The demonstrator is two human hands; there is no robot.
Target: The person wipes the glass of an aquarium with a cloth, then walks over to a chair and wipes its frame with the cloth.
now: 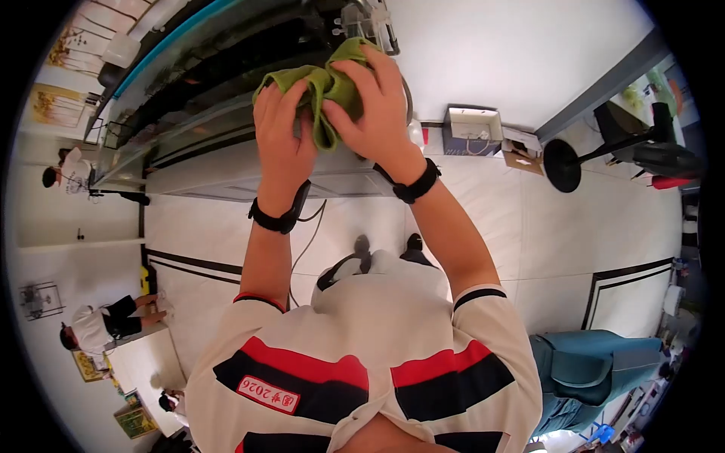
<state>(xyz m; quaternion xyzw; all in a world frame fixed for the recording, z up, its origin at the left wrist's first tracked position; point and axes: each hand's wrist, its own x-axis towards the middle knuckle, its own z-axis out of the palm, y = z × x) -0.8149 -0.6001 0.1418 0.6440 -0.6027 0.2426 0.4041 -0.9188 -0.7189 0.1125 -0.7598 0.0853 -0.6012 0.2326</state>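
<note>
A crumpled green cloth (pixel 324 87) is bunched between my two hands, in front of the glass tank (pixel 204 90) and above its grey cabinet (pixel 226 175). My left hand (pixel 283 140) grips the cloth's left part, with fingers bent over it. Higher and to the right, my right hand (pixel 375 106) holds the other part, thumb and fingers pressed into the folds. Both wrists wear black straps. The cloth hides some of my fingertips.
An open box (pixel 472 130) and a cardboard carton (pixel 521 149) stand by the white wall. Farther right is a round black base (pixel 563 165). A teal armchair (pixel 593 374) is at lower right. Other people (pixel 94 326) are at the left. A cable (pixel 310 241) trails on the floor.
</note>
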